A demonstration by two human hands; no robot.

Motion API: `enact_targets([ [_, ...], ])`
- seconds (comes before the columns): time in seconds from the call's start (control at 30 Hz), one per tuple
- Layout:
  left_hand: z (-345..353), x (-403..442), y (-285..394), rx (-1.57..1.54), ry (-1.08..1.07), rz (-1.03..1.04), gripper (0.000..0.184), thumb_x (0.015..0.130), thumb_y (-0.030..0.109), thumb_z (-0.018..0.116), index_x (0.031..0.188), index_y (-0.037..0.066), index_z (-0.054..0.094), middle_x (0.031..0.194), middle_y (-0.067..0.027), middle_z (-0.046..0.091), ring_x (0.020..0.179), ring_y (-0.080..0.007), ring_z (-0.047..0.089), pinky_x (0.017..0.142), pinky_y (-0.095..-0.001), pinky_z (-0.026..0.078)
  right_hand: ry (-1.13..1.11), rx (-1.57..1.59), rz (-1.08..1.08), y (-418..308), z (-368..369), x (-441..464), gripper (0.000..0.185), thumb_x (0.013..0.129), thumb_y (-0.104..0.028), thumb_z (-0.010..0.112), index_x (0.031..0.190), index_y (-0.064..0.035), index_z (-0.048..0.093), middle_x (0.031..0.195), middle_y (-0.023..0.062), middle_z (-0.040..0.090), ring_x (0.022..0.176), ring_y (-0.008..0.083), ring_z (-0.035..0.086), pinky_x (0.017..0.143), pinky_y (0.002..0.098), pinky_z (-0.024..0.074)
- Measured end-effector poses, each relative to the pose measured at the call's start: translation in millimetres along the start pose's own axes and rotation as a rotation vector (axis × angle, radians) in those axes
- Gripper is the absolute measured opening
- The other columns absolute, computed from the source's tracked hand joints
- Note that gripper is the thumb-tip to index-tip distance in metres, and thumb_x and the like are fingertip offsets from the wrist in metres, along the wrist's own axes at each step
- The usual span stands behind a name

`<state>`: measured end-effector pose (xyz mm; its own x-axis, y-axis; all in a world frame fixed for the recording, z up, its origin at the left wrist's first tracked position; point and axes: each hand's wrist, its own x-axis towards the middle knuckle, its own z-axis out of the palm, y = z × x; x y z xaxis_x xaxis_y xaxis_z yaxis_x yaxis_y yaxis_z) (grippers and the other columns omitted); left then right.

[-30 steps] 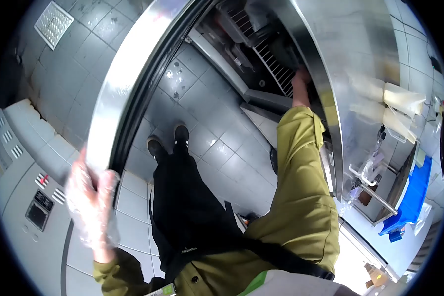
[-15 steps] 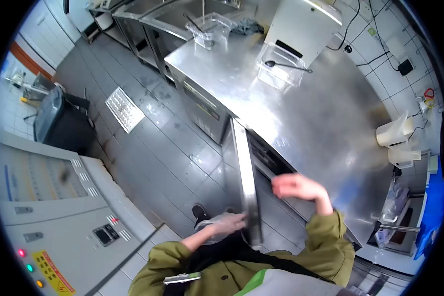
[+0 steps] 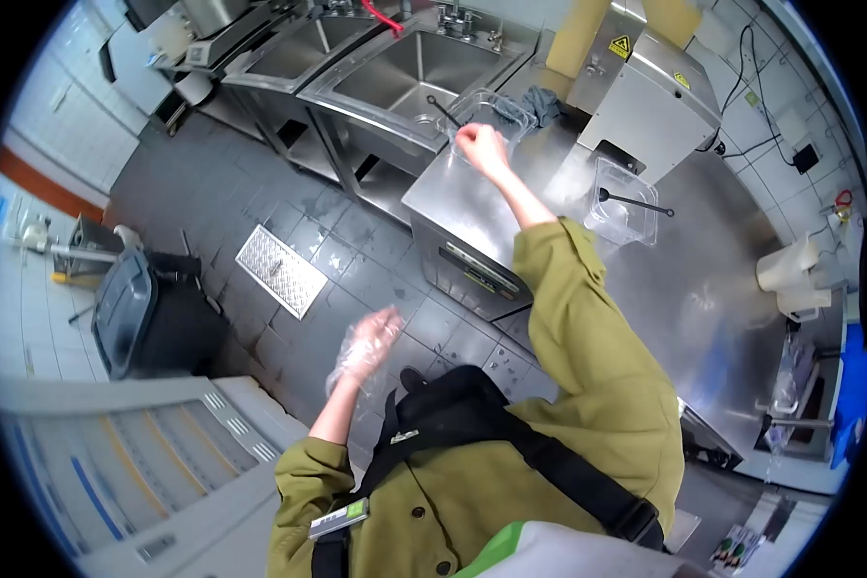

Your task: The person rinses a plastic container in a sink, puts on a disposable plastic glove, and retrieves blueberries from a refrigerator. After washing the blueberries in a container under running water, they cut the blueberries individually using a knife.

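Observation:
My right hand [image 3: 483,147] is over the near side of a clear plastic tub [image 3: 503,112] at the counter's sink end. Its fingers are curled, and whatever lies in them is hidden. Right beside the fingers, a dark-handled utensil [image 3: 442,110] leans out of the tub; its lower end cannot be made out. My left hand [image 3: 370,345], in a loose clear plastic glove, hangs above the floor with its fingers loosely bent. Nothing shows in it.
A second clear tub [image 3: 628,223] with a black spoon [image 3: 636,201] across it stands on the steel counter [image 3: 694,289]. Behind are a metal machine [image 3: 650,106] and a grey cloth [image 3: 541,104]. A sink [image 3: 419,82] adjoins the counter. A black bin [image 3: 164,318] stands left.
My right hand has reached forward to the tub by the sink. My left hand has left the under-counter door and moved up and left. That door no longer juts out. The view has shifted.

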<state>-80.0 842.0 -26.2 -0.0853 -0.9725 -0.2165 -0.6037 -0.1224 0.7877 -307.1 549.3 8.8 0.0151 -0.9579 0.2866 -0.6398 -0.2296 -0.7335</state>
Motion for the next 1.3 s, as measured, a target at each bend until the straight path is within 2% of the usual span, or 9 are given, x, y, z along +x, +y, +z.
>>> enact_targets([
  [0.13, -37, 105, 31, -0.065, 0.000, 0.183, 0.034, 0.084, 0.028, 0.053, 0.104, 0.002, 0.058, 0.100, -0.0177, 0.059, 0.093, -0.0292, 0.057, 0.082, -0.0349, 0.044, -0.073, -0.575, 0.190, 56, 41, 82, 0.023, 0.064, -0.016, 0.060, 0.083, -0.0033, 0.065, 0.081, 0.0164, 0.063, 0.080, 0.0292, 0.061, 0.070, 0.0378, 0.0483],
  [0.27, -38, 230, 37, -0.153, -0.042, 0.329, 0.034, 0.084, 0.029, 0.052, 0.102, 0.002, 0.058, 0.099, -0.0177, 0.060, 0.092, -0.0287, 0.057, 0.081, -0.0350, 0.044, -0.312, -0.328, -0.028, 55, 19, 94, 0.024, 0.066, -0.012, 0.061, 0.089, -0.0044, 0.063, 0.085, 0.0181, 0.060, 0.089, 0.0324, 0.057, 0.077, 0.0399, 0.0458],
  [0.33, -39, 298, 46, -0.166, -0.014, 0.249, 0.034, 0.085, 0.031, 0.051, 0.102, 0.002, 0.058, 0.098, -0.0171, 0.060, 0.091, -0.0299, 0.057, 0.080, -0.0357, 0.044, 0.004, -0.105, -0.217, 49, -27, 79, 0.017, 0.070, -0.015, 0.059, 0.078, -0.0009, 0.059, 0.079, 0.0176, 0.057, 0.076, 0.0344, 0.057, 0.069, 0.0412, 0.0447],
  [0.47, -12, 398, 84, -0.045, -0.044, 0.351, 0.046, 0.082, 0.033, 0.055, 0.118, 0.005, 0.048, 0.100, -0.0154, 0.059, 0.089, -0.0280, 0.057, 0.078, -0.0340, 0.045, 0.291, 0.441, 0.170, 76, -51, 46, 0.011, 0.084, -0.008, 0.054, 0.090, 0.0010, 0.051, 0.074, 0.0059, 0.056, 0.062, 0.0125, 0.059, 0.056, 0.0242, 0.0500],
  [0.6, -15, 433, 123, -0.325, -0.672, -0.055, 0.057, 0.079, 0.017, 0.056, 0.130, 0.007, 0.032, 0.108, -0.0152, 0.053, 0.090, -0.0227, 0.055, 0.072, -0.0311, 0.048, 0.742, 0.892, 0.366, 90, -63, 48, 0.016, 0.088, -0.015, 0.049, 0.093, 0.0006, 0.047, 0.079, 0.0092, 0.055, 0.064, 0.0197, 0.060, 0.057, 0.0307, 0.0521],
  [0.7, -19, 446, 110, -0.450, -0.749, 0.016, 0.067, 0.079, 0.011, 0.055, 0.136, 0.009, 0.021, 0.129, -0.0212, 0.036, 0.103, -0.0233, 0.051, 0.068, -0.0305, 0.052, 0.852, 1.056, 0.428, 90, -63, 56, 0.021, 0.090, -0.017, 0.046, 0.099, 0.0019, 0.044, 0.093, 0.0121, 0.051, 0.069, 0.0239, 0.060, 0.062, 0.0349, 0.0521],
  [0.97, -147, 531, 124, -0.590, -0.503, -0.117, 0.068, 0.072, -0.003, 0.044, 0.135, 0.011, 0.024, 0.114, -0.0144, 0.044, 0.064, -0.0162, 0.060, 0.058, -0.0266, 0.052, 1.162, 1.247, 0.290, 96, -8, 201, 0.020, 0.090, -0.016, 0.044, 0.092, 0.0035, 0.046, 0.082, 0.0125, 0.051, 0.080, 0.0253, 0.057, 0.079, 0.0369, 0.0499],
  [1.17, -197, 634, 93, -0.585, -0.548, -0.067, 0.072, 0.074, -0.002, 0.046, 0.138, 0.014, 0.017, 0.116, -0.0140, 0.047, 0.071, -0.0159, 0.058, 0.063, -0.0285, 0.053, 1.413, 1.436, 0.565, 240, 35, 299, 0.024, 0.093, -0.020, 0.039, 0.083, 0.0016, 0.041, 0.075, 0.0107, 0.048, 0.071, 0.0243, 0.055, 0.076, 0.0384, 0.0539],
  [1.3, -224, 675, 112, -0.538, -0.651, -0.031, 0.071, 0.076, -0.001, 0.045, 0.138, 0.013, 0.014, 0.132, -0.0175, 0.031, 0.075, -0.0196, 0.062, 0.063, -0.0290, 0.054, 1.196, 1.780, 1.006, 282, 4, 306, 0.037, 0.088, -0.022, 0.049, 0.105, 0.0094, 0.040, 0.099, 0.0210, 0.055, 0.090, 0.0328, 0.057, 0.082, 0.0384, 0.0510],
])
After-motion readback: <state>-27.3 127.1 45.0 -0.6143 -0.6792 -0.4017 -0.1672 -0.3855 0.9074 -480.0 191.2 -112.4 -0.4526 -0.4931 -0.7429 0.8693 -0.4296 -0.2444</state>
